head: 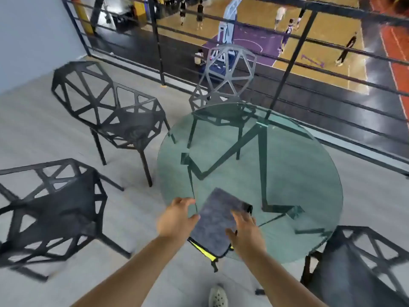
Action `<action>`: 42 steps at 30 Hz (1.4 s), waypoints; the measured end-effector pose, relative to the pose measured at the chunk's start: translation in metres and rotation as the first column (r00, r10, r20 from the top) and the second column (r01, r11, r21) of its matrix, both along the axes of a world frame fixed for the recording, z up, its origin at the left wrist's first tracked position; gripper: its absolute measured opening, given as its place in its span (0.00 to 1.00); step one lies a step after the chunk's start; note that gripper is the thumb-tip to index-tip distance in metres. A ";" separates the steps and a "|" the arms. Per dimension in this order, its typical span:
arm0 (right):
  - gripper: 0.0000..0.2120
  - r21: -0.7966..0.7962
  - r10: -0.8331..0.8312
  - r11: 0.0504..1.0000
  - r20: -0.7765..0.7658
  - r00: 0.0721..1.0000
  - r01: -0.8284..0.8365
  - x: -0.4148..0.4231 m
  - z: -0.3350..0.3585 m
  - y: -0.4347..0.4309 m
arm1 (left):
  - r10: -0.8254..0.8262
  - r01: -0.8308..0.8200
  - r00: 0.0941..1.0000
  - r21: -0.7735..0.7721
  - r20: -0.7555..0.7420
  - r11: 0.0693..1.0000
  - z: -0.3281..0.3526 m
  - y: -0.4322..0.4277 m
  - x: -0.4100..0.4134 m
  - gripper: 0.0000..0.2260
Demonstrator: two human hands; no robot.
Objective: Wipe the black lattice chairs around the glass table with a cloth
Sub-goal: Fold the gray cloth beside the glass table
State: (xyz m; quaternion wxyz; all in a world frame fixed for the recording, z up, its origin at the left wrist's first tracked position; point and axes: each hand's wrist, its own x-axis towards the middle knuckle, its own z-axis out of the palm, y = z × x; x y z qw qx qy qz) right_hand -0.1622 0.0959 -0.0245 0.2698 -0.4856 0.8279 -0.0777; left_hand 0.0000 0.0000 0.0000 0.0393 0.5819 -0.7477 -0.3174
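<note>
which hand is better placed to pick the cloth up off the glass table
Probably the right hand: its fingers lie over the cloth at the near edge of the glass table. The left hand reaches only the cloth's left edge.

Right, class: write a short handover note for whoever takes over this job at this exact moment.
Hands: left hand open at the cloth's left edge; right hand open, fingers resting on it.
Cloth lies on the glass table's near edge, partly overhanging.
Chairs: far-left chair, far chair, near-left chair, near-right chair, none touched.
Done: nothing visible. Left: lift the cloth, wipe all four.
</note>
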 end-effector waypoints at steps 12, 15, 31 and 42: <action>0.40 0.028 0.055 0.998 -0.238 0.970 -0.050 0.022 -0.100 -0.082 | 0.035 -0.048 0.989 0.092 0.143 0.995 -0.096 -0.038 -0.034 0.06; 0.39 0.014 0.127 0.992 -0.282 0.951 -0.128 0.015 -0.106 -0.096 | 0.065 -0.070 0.995 0.066 0.075 0.995 -0.097 -0.044 -0.037 0.08; 0.37 -0.205 0.237 0.953 0.052 0.970 -0.222 0.008 -0.061 -0.143 | 0.267 -0.247 0.964 0.356 -0.008 0.901 -0.078 -0.070 -0.011 0.07; 0.30 -0.223 0.214 0.964 0.335 0.918 -0.143 0.162 -0.023 -0.192 | 0.555 -0.498 0.768 0.248 -0.319 0.831 -0.025 -0.100 0.154 0.17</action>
